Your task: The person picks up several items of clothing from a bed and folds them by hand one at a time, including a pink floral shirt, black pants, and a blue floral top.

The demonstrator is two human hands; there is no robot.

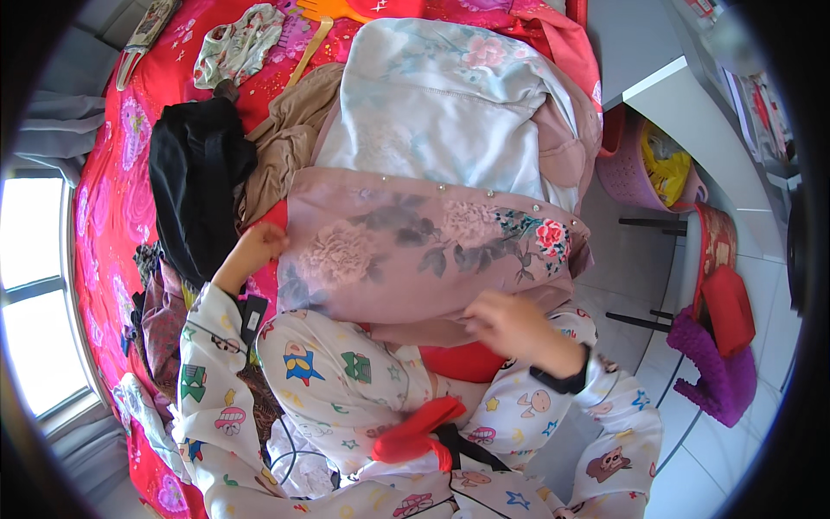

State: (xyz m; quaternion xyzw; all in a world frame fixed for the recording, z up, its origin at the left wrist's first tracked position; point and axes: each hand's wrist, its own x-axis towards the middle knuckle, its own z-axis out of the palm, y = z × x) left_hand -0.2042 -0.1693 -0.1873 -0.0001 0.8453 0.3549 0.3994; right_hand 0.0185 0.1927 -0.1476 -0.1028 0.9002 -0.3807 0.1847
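Note:
A pink floral garment (402, 253) with a row of pearl-like buttons lies spread before me, its pale lining showing at the far half. My left hand (258, 250), with curled fingers, rests at the garment's left edge; whether it grips the cloth is unclear. At the lower right edge is my right hand (502, 324), slightly blurred, its fingertips touching or just above the fabric. A black band circles that wrist. Part of the garment's near edge reaches my lap, where a red cloth bow (418, 434) sits on my patterned clothing.
Left of the garment lie a black cloth (198, 188) and a brown cloth (285, 149) on the red bedspread (123, 214). Farther off are an orange plastic hand-shaped end (334, 9) and a floral cloth (240, 45). A pink basket (622, 175) stands beneath the desk at right.

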